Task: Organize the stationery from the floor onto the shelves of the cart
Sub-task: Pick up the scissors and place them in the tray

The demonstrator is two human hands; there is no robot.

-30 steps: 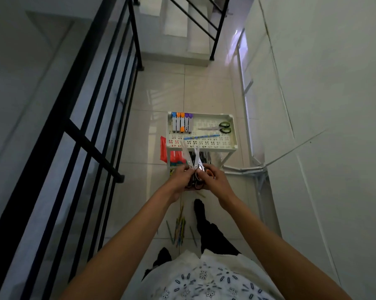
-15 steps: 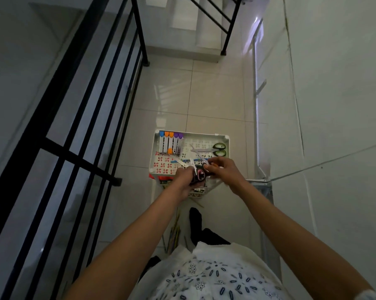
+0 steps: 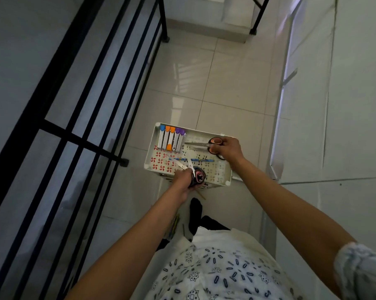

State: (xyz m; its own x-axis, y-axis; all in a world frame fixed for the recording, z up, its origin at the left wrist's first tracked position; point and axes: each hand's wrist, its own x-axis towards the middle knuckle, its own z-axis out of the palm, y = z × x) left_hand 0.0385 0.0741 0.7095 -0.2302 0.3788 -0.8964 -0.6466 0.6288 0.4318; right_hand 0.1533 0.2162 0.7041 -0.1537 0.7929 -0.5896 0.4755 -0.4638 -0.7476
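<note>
**Two scissor grips over the cart's top shelf**

Head view, the only one.

Right hand [image 3: 227, 148]: fingers curled round the handles of orange-handled scissors [image 3: 213, 146]; blades closed, pointing away from the grip toward the row of clips [image 3: 171, 139]. Scissors low over the far side of the top shelf [image 3: 152, 146]; cannot tell whether touching it yet.

Left hand [image 3: 182, 177]: fingers wrapped round the dark and pink handles of a bundle of scissors [image 3: 195, 175], apparently more than one pair. Blades splayed apart, reaching forward from the grip over the near half of the shelf. Handles hang at the near rim.

Blue pen [image 3: 191, 159] lying on the shelf, between the two grips. Pencils [image 3: 175, 224] on the floor, below and behind the left grip, not yet collected.

Step in hand, judged: laying scissors down on the top shelf, right-hand pair first.

Notes for doing it well:
- Lower the right-hand pair flat, blades kept closed, stopping short of the clips.
- Loosen fingers only once the handles rest on the shelf.
- Set down away from the blue pen, so nothing rolls.
- Keep the left bundle steady meanwhile; open blade tips near the pen could knock it.
- Close the splayed blades before placing, then lay them alongside the first pair.

Task roughly midway, judged from the pencils left on the floor.
</note>
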